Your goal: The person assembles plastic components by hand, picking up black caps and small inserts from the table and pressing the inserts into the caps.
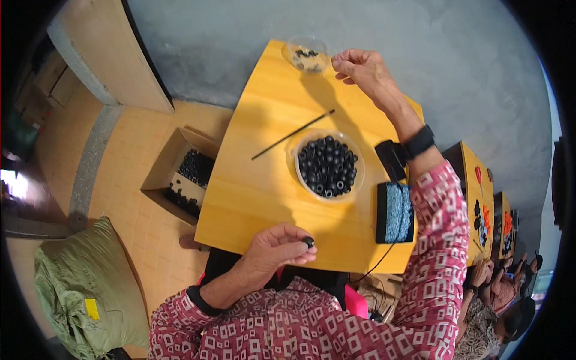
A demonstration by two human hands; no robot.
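Observation:
My left hand (279,249) is at the near edge of the table, pinching a small round black bead (308,242) between thumb and forefinger. Over the far end of the table my right hand (363,69) is raised, thumb and forefinger closed together; whatever they may hold is too small to make out. Just left of it stands a clear plastic tub (308,71) with a few small dark pieces inside. In the middle of the table, a clear round bowl (298,180) holds many black beads (327,162). A thin black stick (293,134) lies beyond the bowl, to its left.
On the table's right side are a blue-and-black padded block (396,213) with a cord and a black object (391,159). A cardboard box (162,174) of black pieces stands left. A green sack (90,288) rests on the floor. Other people (510,294) sit right.

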